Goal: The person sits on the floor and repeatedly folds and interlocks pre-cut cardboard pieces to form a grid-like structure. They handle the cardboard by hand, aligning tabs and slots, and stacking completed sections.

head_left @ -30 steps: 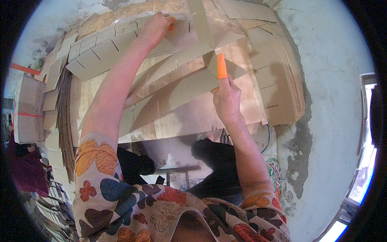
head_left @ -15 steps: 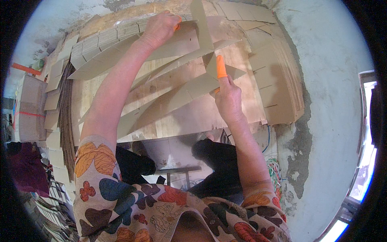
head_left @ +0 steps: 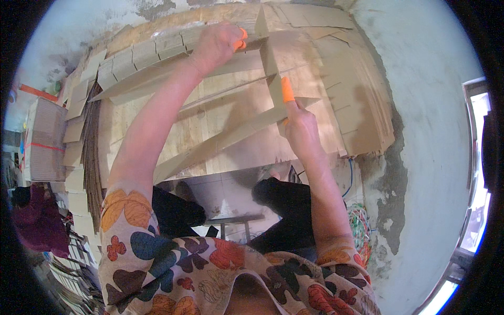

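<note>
Three long slotted cardboard strips stand on edge over the wooden tabletop [head_left: 205, 113]: a near strip [head_left: 220, 137], a middle strip [head_left: 231, 86] and a far strip [head_left: 142, 86]. A crossing cardboard strip [head_left: 270, 64] runs across their right ends. My left hand [head_left: 218, 46], with orange finger covers, is closed in a pinch at the far strip, close to the crossing one. My right hand [head_left: 302, 123] grips the near end of the crossing strip, its orange-covered index finger lying along it. The right thumb is mostly hidden.
Behind my left arm lies a row of stacked cardboard pieces [head_left: 147, 55]. Flat slotted sheets [head_left: 362, 110] are piled at the right by the wall [head_left: 430, 105]. More sheets [head_left: 76, 128] line the left edge, beside a cardboard box [head_left: 44, 136]. A stool [head_left: 236, 219] stands below.
My left hand has shifted right and slightly nearer. The crossing strip has come down and now sits straighter across the long strips, which have drawn into line. My right hand has barely moved.
</note>
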The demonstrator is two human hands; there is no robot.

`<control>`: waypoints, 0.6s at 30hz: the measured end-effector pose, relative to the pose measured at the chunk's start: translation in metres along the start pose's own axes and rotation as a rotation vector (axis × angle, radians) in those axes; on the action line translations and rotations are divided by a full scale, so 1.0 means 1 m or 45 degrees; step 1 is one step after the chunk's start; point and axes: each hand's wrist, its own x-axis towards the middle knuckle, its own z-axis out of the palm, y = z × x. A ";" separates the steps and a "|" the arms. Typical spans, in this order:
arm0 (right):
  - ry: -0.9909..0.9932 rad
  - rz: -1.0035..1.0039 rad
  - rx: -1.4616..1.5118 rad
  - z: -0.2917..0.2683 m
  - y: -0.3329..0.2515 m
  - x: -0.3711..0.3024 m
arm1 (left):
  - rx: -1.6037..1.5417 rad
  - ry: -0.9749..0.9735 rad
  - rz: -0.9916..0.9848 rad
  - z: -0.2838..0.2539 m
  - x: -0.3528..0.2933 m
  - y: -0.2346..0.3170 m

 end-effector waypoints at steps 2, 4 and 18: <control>0.047 -0.034 -0.036 -0.008 0.000 -0.010 | -0.111 0.024 -0.031 -0.014 0.002 0.020; 0.016 0.022 -0.071 -0.034 -0.016 -0.024 | -0.240 0.038 -0.124 -0.028 -0.002 0.036; -0.341 -0.013 -0.075 -0.037 0.023 -0.040 | -0.277 -0.243 -0.640 -0.018 -0.056 0.050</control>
